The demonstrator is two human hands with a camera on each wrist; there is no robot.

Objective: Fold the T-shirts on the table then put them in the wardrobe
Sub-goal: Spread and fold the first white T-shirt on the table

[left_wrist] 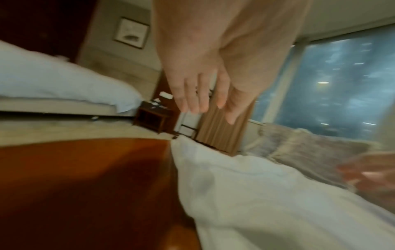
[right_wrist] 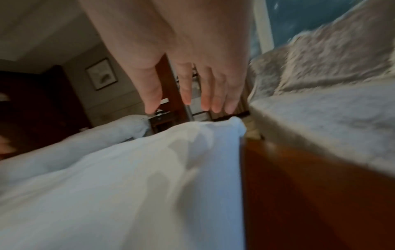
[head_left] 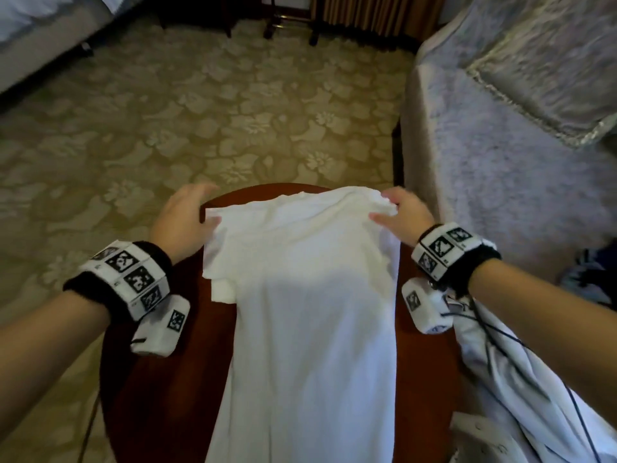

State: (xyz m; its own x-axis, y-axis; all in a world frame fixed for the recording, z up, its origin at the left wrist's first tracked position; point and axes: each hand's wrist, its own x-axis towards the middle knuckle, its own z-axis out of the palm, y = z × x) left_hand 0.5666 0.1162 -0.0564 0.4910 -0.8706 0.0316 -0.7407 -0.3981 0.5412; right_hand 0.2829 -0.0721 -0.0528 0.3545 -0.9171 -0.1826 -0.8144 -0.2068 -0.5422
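A white T-shirt (head_left: 307, 295) lies lengthwise on the round dark red table (head_left: 160, 396), its sides folded in, and a sleeve edge sticks out at the left. My left hand (head_left: 197, 205) is at the shirt's far left corner with straight fingers, the thumb by the cloth edge. My right hand (head_left: 392, 205) is at the far right corner, thumb resting on the fabric. In the left wrist view the left hand (left_wrist: 205, 101) hovers spread above the T-shirt (left_wrist: 267, 194). The right wrist view shows the right hand (right_wrist: 186, 101) stretched out just over the T-shirt (right_wrist: 128, 186).
Another pale garment (head_left: 521, 379) hangs off the table's right side. An armchair in grey patterned cloth (head_left: 500, 162) stands close on the right. Patterned carpet (head_left: 167, 128) lies beyond the table, and a bed (head_left: 33, 28) is at the far left.
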